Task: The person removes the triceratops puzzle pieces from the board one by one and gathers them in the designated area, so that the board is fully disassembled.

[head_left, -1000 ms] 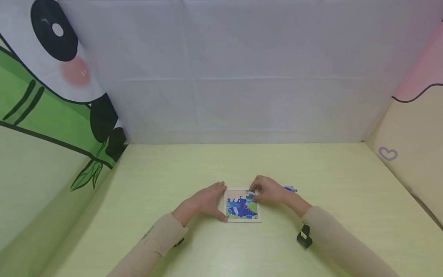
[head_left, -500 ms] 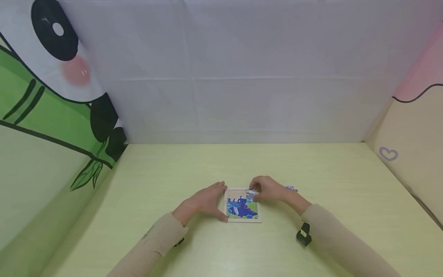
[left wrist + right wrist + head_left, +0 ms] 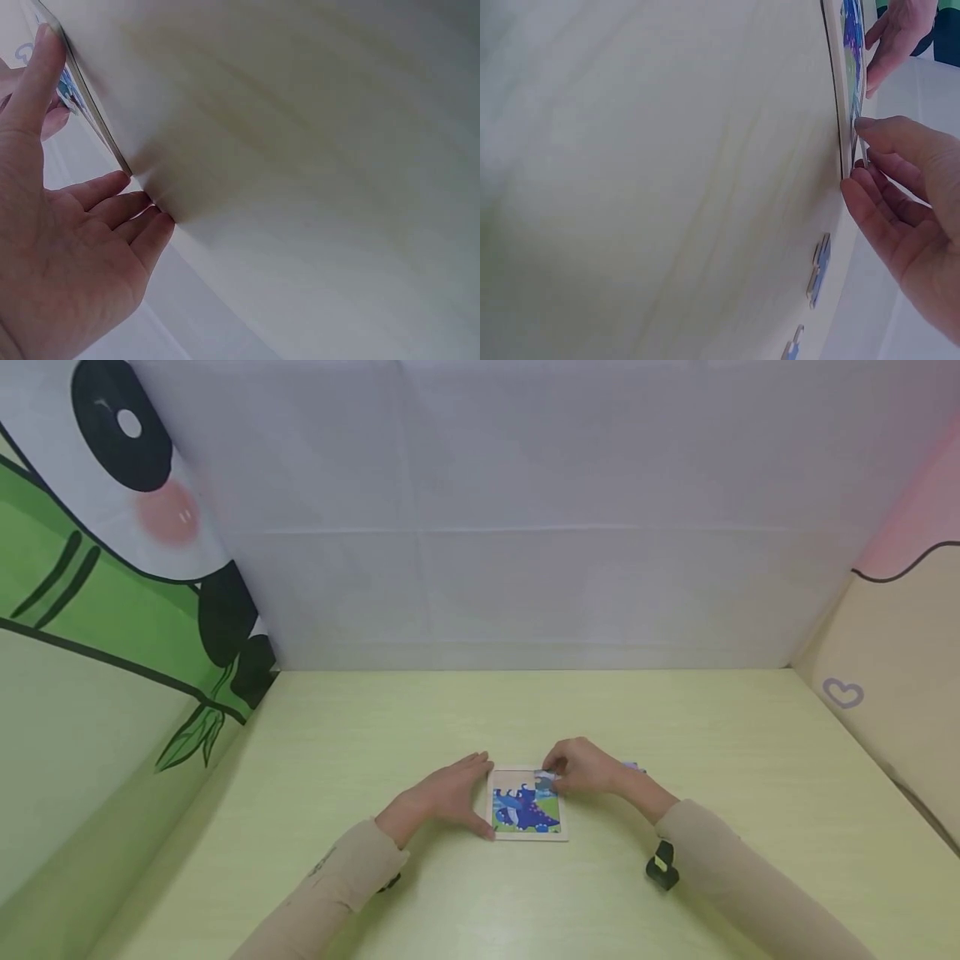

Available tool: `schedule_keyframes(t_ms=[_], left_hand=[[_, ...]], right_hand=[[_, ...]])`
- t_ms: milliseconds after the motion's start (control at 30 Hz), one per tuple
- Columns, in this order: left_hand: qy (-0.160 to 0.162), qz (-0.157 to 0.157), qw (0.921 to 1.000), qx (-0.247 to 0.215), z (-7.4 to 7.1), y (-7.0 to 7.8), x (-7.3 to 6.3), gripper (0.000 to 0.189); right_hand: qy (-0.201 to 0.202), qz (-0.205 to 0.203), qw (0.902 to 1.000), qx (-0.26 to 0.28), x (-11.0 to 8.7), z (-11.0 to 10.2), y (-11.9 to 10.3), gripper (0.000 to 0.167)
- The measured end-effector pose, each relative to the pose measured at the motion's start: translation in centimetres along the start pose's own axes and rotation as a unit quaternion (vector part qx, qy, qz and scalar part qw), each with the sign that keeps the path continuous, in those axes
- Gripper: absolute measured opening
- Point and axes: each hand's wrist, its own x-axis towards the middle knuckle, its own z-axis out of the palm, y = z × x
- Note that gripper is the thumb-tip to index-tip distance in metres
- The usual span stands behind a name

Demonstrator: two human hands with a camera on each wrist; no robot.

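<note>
Head view has the right grip (image 3: 585,770) pinching 1 puzzle piece (image 3: 545,781) between thumb and fingers at the far right corner of the puzzle tray (image 3: 529,837). The fingers partly cover it, so whether it lies flat cannot be told. The left grip (image 3: 448,789) is spread, its thumb at the near left corner and its fingertips at the far left corner. Inside the tray, a blue dinosaur picture (image 3: 527,814) fills the near part; left of the pinched piece shows bare wood. Beyond, 2 loose pieces (image 3: 820,270) lie apart on the counter (image 3: 375,718). Pressing with a tab misaligned could make the piece ride up and lift its neighbours; a sideways push could shift the tray if the left grip slackens; a careless right wrist might scatter the loose pieces.
</note>
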Motion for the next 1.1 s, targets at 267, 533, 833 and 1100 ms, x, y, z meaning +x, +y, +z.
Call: schedule_keyframes(t_ms=[267, 533, 833, 1100], left_hand=[[-0.004, -0.002, 1.0, 0.007, 0.2, -0.1, 0.2, 0.108], [-0.004, 0.003, 0.9999, 0.009, 0.0, 0.0, 0.2, 0.108], [-0.008, -0.001, 1.0, 0.001, -0.2, 0.3, -0.1, 0.106], [-0.007, 0.0, 1.0, 0.001, 0.0, 0.1, 0.2, 0.106]], right_hand=[[0.005, -0.015, 0.9999, 0.0, -0.6, -0.5, 0.1, 0.028], [0.018, -0.028, 0.9993, -0.018, -1.4, -1.9, 0.4, 0.023], [0.039, -0.028, 0.9986, -0.021, -3.4, -3.4, 1.8, 0.021], [0.057, -0.004, 0.9978, -0.034, -5.7, -5.1, 3.4, 0.021]])
